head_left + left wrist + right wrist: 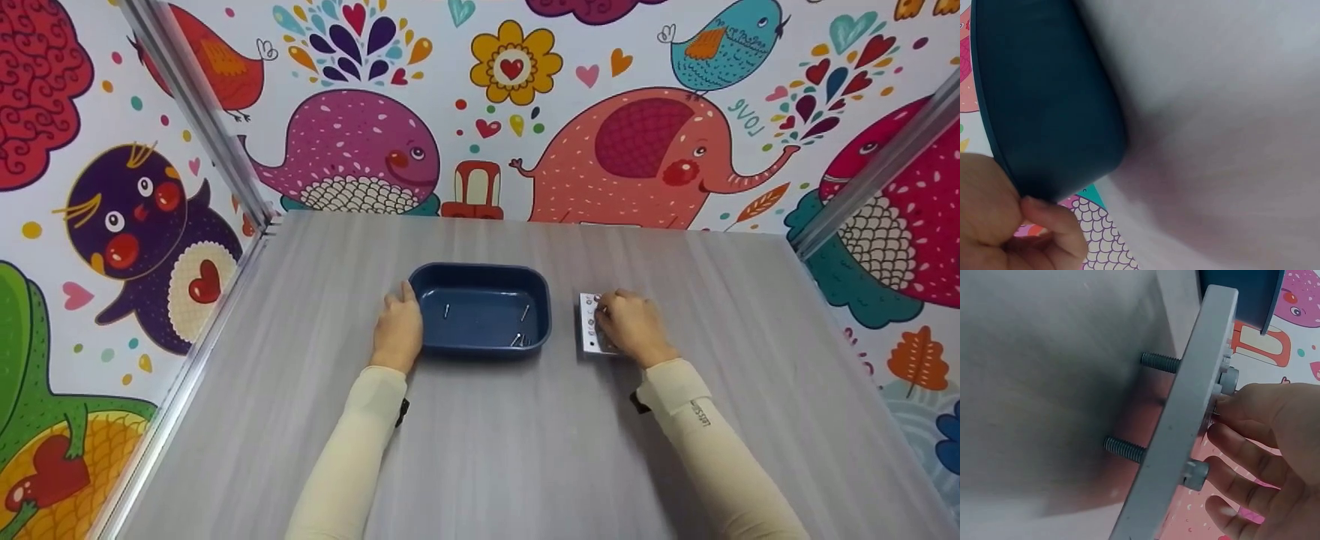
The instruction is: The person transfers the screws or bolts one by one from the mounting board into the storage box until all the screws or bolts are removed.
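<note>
My left hand (397, 330) grips the left side of a dark blue plastic tray (545, 315); in the left wrist view its fingers curl at the rim by a tray corner. Several small metal screws (524, 313) lie inside the tray. To the right, my right hand (637, 326) is over a light grey metal plate (589, 343) with rows of holes. In the right wrist view, its thumb and forefinger pinch at the plate's face, where the fingertips mostly hide a screw. Beside them a cap-head bolt (1195, 474) passes through the plate, its threaded end (1123, 449) sticking out behind.
Everything rests on a grey wood-grain table (495, 442). Printed cartoon panels (360, 150) stand behind and at both sides. A metal rail (180, 409) runs along the left edge. The plate stands raised from the tabletop.
</note>
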### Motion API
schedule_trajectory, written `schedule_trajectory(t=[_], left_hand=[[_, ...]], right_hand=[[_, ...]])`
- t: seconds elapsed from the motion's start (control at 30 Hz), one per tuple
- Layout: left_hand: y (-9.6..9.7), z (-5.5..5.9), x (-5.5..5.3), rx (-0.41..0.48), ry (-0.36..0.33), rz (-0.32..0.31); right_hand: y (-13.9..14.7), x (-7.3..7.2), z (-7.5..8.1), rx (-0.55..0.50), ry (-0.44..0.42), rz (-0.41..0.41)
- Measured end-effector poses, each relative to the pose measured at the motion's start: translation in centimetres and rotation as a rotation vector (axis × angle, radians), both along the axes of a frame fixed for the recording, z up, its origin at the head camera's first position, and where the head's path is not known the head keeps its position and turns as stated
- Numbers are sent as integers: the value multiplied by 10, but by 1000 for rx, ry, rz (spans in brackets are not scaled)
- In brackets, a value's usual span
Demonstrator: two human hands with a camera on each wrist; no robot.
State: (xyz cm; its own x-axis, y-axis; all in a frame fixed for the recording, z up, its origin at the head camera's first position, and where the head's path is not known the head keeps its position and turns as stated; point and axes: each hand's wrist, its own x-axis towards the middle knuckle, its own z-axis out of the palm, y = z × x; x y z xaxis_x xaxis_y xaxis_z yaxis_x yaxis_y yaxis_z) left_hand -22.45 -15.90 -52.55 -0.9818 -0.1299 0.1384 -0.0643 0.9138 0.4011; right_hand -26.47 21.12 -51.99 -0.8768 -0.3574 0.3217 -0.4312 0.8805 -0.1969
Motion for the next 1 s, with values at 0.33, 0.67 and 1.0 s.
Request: schedule_trajectory(t=[0.33, 0.67, 1.0], left_hand=[[0, 3, 1, -11, -21, -4], [1, 3, 1, -22, -23, -6], [0, 1, 0, -17, -12, -6]], right_hand=[[-1, -1, 1, 33, 39, -1], [-2, 1, 6, 32, -13, -20], [-3, 6, 25, 25, -69, -56]])
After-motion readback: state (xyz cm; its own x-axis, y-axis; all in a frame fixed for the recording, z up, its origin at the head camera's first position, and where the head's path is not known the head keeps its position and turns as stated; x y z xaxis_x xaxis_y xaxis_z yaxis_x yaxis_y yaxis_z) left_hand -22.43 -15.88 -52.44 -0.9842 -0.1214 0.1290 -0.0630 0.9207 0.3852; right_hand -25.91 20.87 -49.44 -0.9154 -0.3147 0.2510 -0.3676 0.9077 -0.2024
